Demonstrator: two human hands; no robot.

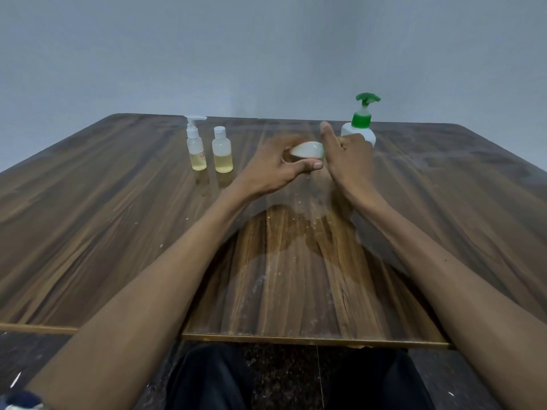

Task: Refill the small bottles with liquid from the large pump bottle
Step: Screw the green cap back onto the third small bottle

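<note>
**Handling a small bottle between two hands**

Holding: left hand [275, 164] grips a pale small bottle [307, 150] lying sideways above the table [118, 232]. Right hand [349, 161] is curled at its 3 o'clock end, probably on the cap; exact grasp unclear.

Pump bottle [359, 128]: behind right hand, 1 o'clock.

Two part-filled bottles [222, 150]: 9 o'clock, upright.

Handling, judged: light, thin plastic, likely slick; grip mid-body, gently.

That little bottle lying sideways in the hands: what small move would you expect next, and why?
Probably twisting its cap off. The left hand holds the small bottle tipped on its side, the right hand is curled at its far end, and the pump bottle waits just behind. It must be open before filling. The cap itself is hidden, so this is a guess.
</note>
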